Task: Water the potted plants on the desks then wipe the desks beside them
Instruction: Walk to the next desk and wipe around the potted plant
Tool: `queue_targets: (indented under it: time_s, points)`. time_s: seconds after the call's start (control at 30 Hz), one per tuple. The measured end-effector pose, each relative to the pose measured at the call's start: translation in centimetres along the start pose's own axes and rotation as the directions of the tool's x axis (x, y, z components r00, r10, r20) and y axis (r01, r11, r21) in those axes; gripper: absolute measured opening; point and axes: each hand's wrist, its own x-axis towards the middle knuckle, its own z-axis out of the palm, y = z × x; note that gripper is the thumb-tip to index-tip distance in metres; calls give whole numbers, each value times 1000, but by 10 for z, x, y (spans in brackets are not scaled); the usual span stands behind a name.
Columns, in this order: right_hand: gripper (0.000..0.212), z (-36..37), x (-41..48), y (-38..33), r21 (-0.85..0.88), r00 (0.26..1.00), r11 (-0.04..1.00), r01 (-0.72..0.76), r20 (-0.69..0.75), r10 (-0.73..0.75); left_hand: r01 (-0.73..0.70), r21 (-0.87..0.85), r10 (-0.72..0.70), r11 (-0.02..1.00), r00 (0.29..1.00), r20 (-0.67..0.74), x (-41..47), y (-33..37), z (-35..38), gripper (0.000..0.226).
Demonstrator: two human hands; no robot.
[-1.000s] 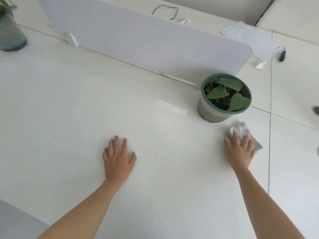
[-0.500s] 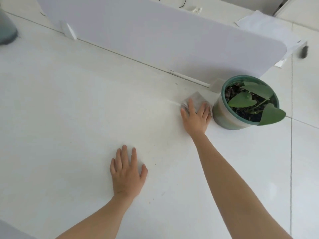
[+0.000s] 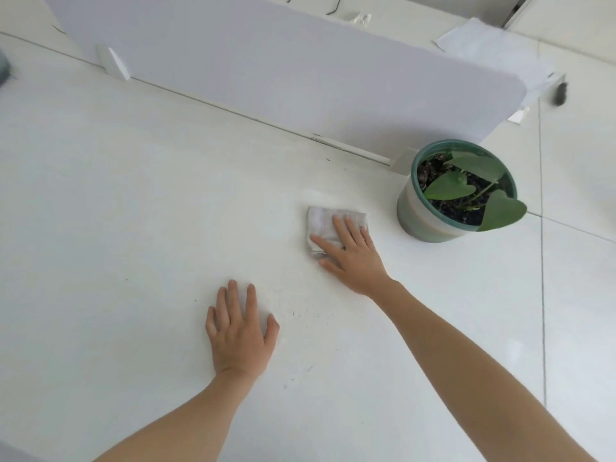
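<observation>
A green pot (image 3: 430, 221) with a few heart-shaped leaves stands on the white desk (image 3: 133, 228) at the right, close to the divider's end. Left of the pot lies a folded grey cloth (image 3: 321, 225). My right hand (image 3: 351, 253) presses flat on the cloth with straight fingers, covering its near right part. My left hand (image 3: 238, 331) rests flat on the bare desk, nearer to me and left of the cloth, holding nothing.
A white divider panel (image 3: 283, 68) runs along the desk's far edge. Behind it lie white paper sheets (image 3: 493, 51) and a small dark object (image 3: 560, 93). A seam (image 3: 541, 261) to the right of the pot separates this desk from the adjoining one. Another pot's edge (image 3: 4, 70) shows far left.
My right hand slid the cloth from in front of the pot to its left near the divider, then back toward me. My left hand stayed flat on the desk.
</observation>
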Motion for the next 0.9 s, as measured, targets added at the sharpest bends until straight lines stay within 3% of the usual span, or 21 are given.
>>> queue_targets:
  time_s: [0.13, 0.33, 0.43, 0.5, 0.6, 0.67, 0.8, 0.9]
  points:
    - [72, 12, -54, 36, 46, 982, 988, -145, -114, 150, -5, -7, 5, 1000, 1000, 6, -1, 0, -1, 59]
    - [77, 10, -130, 100, 37, 898, 901, -431, -78, 433, -16, -12, 17, 1000, 999, 29, 0, 0, 0, 60]
    - [54, -4, -136, 141, 87, 786, 789, -608, -71, 614, -14, -16, 14, 1000, 1000, 26, 0, 0, 0, 60]
    - [49, -14, -129, 153, 212, 666, 660, -721, -52, 744, -19, -16, 20, 1000, 999, 25, -1, 1, -1, 60]
    - [47, -16, -108, 138, 356, 517, 505, -787, -67, 853, -21, -17, 21, 1000, 999, 27, -1, 1, -1, 61]
    - [49, -10, -97, 114, 386, 465, 462, -799, -93, 881, -12, -17, 13, 1000, 999, 31, 0, 2, -1, 61]
    - [42, 14, -83, 53, 377, 507, 544, -749, -203, 838, 3, -22, -2, 1000, 1000, 25, -1, 1, -1, 61]
    - [38, 26, -64, 2, 312, 697, 760, -570, -306, 649, -3, -26, 4, 1000, 1000, 27, -2, 2, 0, 59]
